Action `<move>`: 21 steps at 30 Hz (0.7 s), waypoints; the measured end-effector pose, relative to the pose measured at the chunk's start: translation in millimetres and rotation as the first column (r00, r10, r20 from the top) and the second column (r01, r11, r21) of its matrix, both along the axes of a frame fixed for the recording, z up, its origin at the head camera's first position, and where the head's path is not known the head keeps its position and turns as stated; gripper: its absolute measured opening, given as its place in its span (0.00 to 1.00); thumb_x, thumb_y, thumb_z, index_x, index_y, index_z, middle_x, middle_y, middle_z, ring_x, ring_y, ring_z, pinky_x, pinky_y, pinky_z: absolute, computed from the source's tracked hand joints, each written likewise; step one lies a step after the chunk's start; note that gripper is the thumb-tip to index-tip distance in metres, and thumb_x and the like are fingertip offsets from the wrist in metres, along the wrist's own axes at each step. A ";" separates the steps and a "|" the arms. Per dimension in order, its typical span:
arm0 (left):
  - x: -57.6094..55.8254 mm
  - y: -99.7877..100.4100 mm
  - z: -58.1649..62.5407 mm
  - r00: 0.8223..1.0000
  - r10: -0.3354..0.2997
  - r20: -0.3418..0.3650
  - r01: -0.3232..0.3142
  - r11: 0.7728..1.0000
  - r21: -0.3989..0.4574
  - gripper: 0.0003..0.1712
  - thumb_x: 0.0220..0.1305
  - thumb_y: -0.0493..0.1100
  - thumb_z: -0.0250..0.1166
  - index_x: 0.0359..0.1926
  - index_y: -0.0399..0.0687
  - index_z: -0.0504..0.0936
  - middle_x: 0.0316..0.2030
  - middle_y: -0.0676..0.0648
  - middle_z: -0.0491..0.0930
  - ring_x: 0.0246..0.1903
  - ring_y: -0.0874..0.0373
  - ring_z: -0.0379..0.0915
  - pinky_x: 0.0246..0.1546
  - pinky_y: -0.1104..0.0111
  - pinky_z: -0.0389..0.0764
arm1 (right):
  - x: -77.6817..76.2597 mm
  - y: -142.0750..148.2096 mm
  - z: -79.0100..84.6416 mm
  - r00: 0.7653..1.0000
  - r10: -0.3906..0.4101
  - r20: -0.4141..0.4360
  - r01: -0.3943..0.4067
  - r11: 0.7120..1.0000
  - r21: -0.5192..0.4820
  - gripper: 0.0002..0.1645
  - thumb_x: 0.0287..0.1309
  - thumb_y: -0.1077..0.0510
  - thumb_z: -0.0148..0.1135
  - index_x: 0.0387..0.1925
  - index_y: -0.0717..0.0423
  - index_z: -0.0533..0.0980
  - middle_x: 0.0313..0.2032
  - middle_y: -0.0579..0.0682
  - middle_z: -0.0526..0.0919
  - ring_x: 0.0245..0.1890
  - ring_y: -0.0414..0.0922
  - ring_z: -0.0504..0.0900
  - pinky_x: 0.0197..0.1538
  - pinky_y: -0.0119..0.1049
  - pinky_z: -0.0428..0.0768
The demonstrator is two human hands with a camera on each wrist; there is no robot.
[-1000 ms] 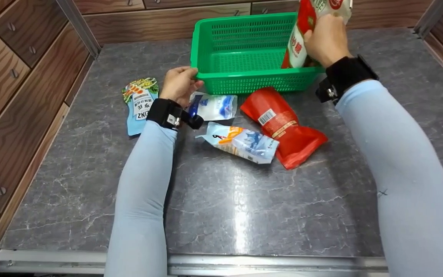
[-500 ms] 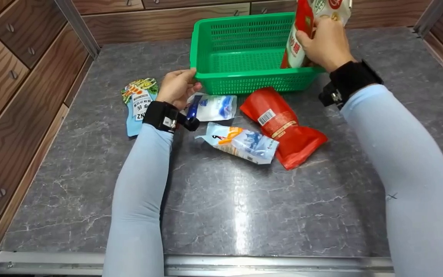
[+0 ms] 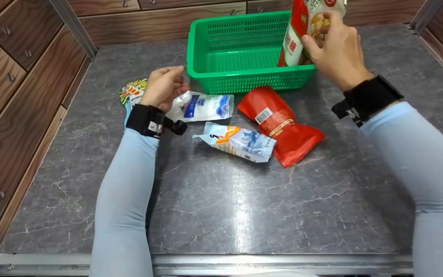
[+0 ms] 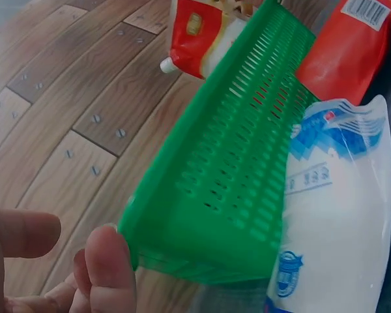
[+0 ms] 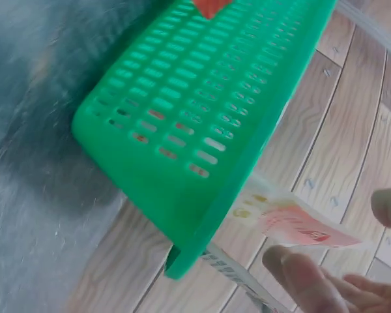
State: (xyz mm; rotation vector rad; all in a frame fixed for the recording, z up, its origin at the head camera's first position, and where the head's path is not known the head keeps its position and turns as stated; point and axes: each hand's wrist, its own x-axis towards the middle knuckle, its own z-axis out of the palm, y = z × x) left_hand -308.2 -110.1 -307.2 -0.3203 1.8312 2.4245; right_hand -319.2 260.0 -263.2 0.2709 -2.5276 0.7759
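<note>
The green plastic basket (image 3: 252, 81) stands at the back of the table. Upright in its right end are a red-and-white bag (image 3: 292, 44) with Chinese print and a pale bag (image 3: 317, 23) with a yellow-brown food picture. My right hand (image 3: 338, 54) is beside these bags, thumb and fingers apart; the right wrist view shows a gap between fingertips and bag. Just left of the basket's front left corner hovers my left hand (image 3: 164, 86), fingers loosely bent and holding nothing. Below it lies a white-and-blue pouch (image 3: 210, 107).
In front of the basket lie a red bag (image 3: 279, 125) and a light blue pouch (image 3: 240, 141), touching each other. A blue pouch with a food picture (image 3: 132, 90) is partly hidden behind the left hand. Wood-patterned panels (image 3: 160, 24) border the table.
My left hand has let go of the basket rim and moved left. My right hand has loosened from the bags and drawn back to the right; the bags stay upright in the basket.
</note>
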 end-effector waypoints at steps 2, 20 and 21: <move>5.6 -0.9 5.6 1.000 0.000 -0.028 0.000 1.000 -0.009 0.18 0.62 0.41 0.59 0.50 0.36 0.71 0.30 0.42 0.68 0.25 0.53 0.71 0.26 0.71 0.79 | 6.9 2.4 -1.4 0.999 0.009 -0.034 -0.010 1.000 -0.012 0.37 0.58 0.39 0.50 0.63 0.54 0.57 0.50 0.60 0.76 0.43 0.54 0.78 0.45 0.47 0.74; 57.5 34.5 48.0 0.927 -0.227 -0.298 0.218 0.974 -0.065 0.14 0.63 0.40 0.58 0.48 0.36 0.73 0.29 0.43 0.69 0.24 0.54 0.69 0.23 0.70 0.75 | 68.4 28.3 -6.1 0.985 0.175 0.005 -0.175 0.985 -0.008 0.30 0.60 0.42 0.52 0.59 0.52 0.65 0.46 0.51 0.80 0.43 0.47 0.79 0.44 0.30 0.75; 61.0 37.6 49.6 0.918 -0.250 -0.308 0.238 0.968 -0.077 0.15 0.63 0.40 0.57 0.48 0.36 0.73 0.29 0.43 0.69 0.25 0.54 0.69 0.24 0.69 0.74 | 69.0 28.7 -6.8 0.984 0.176 0.015 -0.176 0.984 -0.012 0.30 0.60 0.42 0.52 0.59 0.53 0.65 0.47 0.51 0.80 0.43 0.47 0.79 0.43 0.27 0.74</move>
